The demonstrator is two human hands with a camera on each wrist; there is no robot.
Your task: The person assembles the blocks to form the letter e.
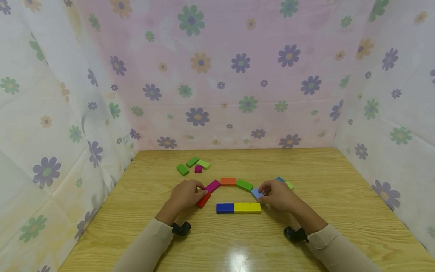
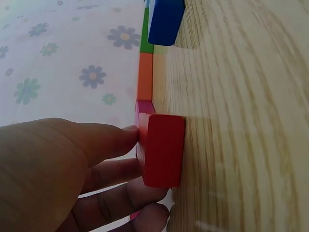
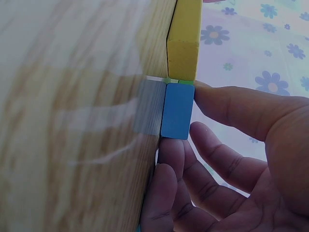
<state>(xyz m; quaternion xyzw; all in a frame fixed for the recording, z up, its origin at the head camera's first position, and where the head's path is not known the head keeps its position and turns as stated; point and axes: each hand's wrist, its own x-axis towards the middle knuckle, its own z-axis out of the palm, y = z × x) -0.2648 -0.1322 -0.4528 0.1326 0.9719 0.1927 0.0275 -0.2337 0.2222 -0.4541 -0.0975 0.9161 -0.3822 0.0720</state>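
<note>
Several blocks form an arch on the table: red point(image 1: 204, 200), magenta point(image 1: 213, 186), orange point(image 1: 228, 182), green point(image 1: 244, 185) and light blue point(image 1: 257, 194). At the arch's left end my left hand point(image 1: 186, 194) holds the red block, thumb on its top edge and fingertips along its far side in the left wrist view. My right hand point(image 1: 276, 194) holds the light blue block at the other end, thumb and fingers at opposite sides. Below the arch, a dark blue block point(image 1: 225, 208) lies end to end with a longer yellow block point(image 1: 247, 208).
Back left lie two green blocks point(image 1: 182, 169), a light green block point(image 1: 203, 164) and a small magenta block point(image 1: 198, 169). Past my right hand are a blue block point(image 1: 280, 179) and a light green piece point(image 1: 289, 185), both partly hidden. Flowered cloth point(image 1: 221, 75) surrounds the wooden table point(image 1: 153, 249).
</note>
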